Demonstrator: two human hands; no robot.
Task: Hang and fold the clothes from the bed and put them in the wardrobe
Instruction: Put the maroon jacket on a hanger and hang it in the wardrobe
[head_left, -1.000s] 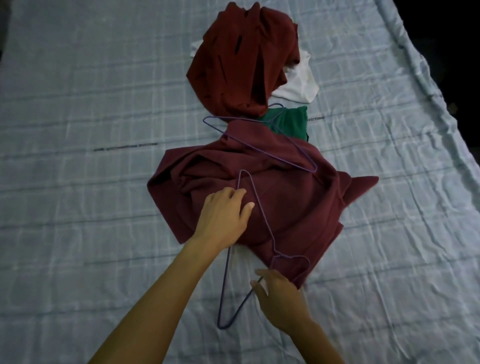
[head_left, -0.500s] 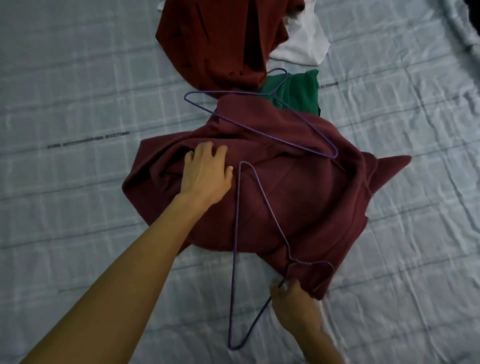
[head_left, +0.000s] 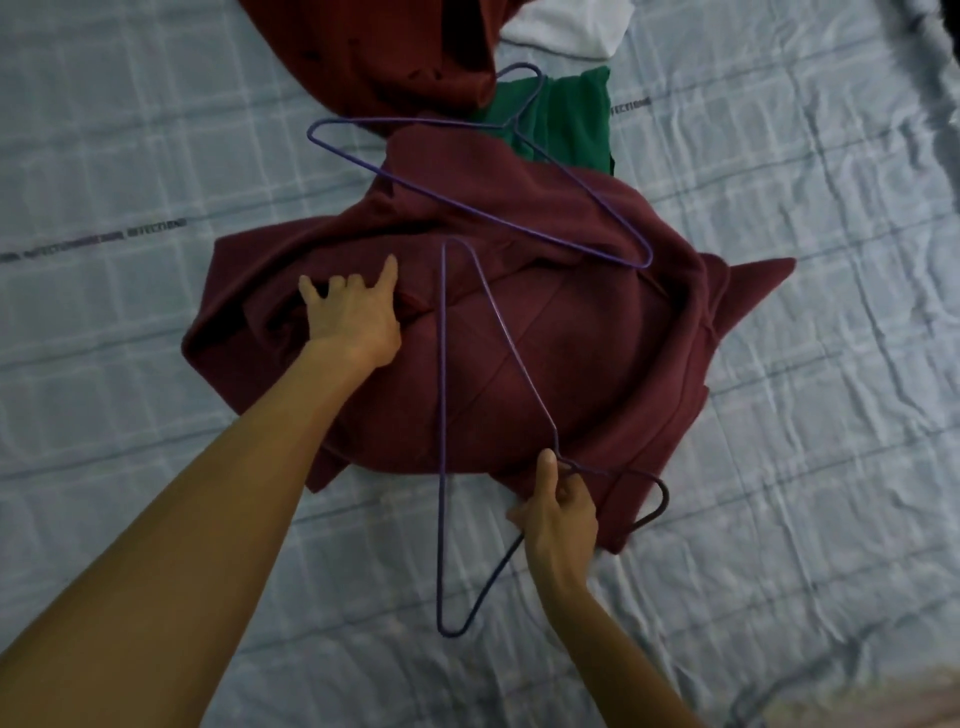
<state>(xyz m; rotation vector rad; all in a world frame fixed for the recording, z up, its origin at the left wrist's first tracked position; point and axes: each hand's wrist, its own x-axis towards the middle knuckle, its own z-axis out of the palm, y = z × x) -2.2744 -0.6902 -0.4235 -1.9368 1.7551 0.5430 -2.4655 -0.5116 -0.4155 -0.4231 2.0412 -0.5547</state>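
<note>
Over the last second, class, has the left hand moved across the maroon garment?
Yes. The left hand has slid leftward over the maroon garment, away from the near hanger tip it was touching.

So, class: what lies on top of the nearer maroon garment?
Two purple wire hangers: the near hanger, gripped by the right hand, and the far hanger. The left hand grips the maroon garment. What the cloth covers is hidden.

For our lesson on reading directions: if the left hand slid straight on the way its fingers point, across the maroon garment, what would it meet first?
Probably more of the maroon garment that the left hand lies on, a raised fold just ahead. Beyond that comes the farther purple hanger lying across the garment, though depth is hard to judge.
</note>
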